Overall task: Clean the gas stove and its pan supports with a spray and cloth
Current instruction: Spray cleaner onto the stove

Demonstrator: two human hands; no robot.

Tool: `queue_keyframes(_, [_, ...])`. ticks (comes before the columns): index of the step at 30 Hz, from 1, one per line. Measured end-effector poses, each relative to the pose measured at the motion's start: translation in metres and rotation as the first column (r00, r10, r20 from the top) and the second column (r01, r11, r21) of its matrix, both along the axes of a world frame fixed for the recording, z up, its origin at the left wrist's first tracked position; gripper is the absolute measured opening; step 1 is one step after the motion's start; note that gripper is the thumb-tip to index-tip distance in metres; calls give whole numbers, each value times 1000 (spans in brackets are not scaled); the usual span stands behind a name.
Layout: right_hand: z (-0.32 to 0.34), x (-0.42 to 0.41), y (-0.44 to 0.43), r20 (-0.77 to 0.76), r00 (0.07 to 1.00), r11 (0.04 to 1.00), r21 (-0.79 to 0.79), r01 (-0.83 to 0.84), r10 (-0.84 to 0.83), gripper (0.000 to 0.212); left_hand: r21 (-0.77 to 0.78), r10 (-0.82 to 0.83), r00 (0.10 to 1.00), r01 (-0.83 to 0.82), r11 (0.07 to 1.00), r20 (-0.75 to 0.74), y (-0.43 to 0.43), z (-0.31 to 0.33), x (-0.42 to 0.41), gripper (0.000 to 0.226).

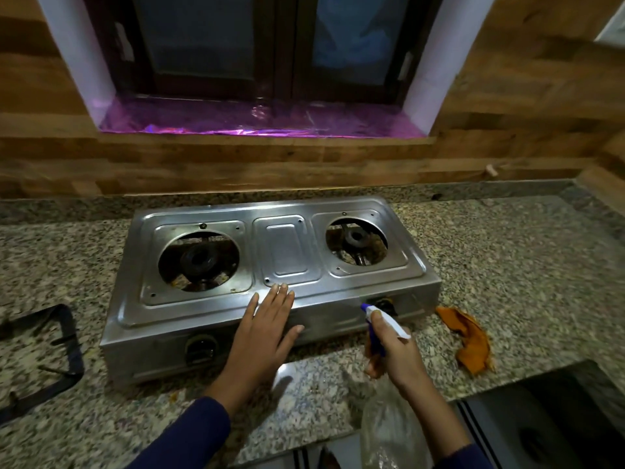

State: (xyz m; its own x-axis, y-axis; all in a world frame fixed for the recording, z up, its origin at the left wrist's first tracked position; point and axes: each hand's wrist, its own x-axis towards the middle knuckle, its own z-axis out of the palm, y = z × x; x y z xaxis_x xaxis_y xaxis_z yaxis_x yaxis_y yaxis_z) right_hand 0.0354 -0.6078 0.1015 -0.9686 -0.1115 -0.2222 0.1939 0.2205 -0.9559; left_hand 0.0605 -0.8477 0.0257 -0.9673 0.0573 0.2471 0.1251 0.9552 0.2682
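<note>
The stove [270, 265] sits on the counter [507, 265] under a window. Its top is bare, and both burner holes are open. One pan support [50, 353] lies on the counter at the left, well apart from the stove.

The left hand [267, 330] is flat and open. It rests on the front edge of the stove and holds nothing. The right hand [395, 350] is wrapped around the spray bottle [389, 418]. The nozzle points at the right side of the stove, near a knob [384, 304]. A faint mist seems to show there, but it is hard to tell.

The cloth [470, 340] lies on the counter to the right of the stove, apart from both hands.

Some things could go wrong. Spray could go down into the open holes and wet the burners, and they might then not light well. The nozzle is close to the knob, so liquid could get in behind it. The left hand is near the spray path and could get wet. A wet hand could slip on the smooth metal. If the hand pushes hard, the stove could slide on the counter.
</note>
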Motion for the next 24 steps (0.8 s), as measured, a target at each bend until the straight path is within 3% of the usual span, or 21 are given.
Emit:
queue_keyframes(4, [2,-14,34,-40,980,980,-31,196,-197,41,-2,-25,1000,25,1000,-4,21,3,-15,68])
queue_keyframes(10, [3,-32,75,-61,949,951,-28,307,-308,53,-13,-66,997,67,998,31,56,7,-38,69])
queue_keyframes(18, [10,-60,114,-57,952,954,-16,299,-299,57,-37,-88,996,89,995,30,95,10,-67,74])
queue_keyframes(24, [25,-86,121,-124,986,989,-105,102,-114,42,-81,-58,997,63,995,54,108,3,-77,70])
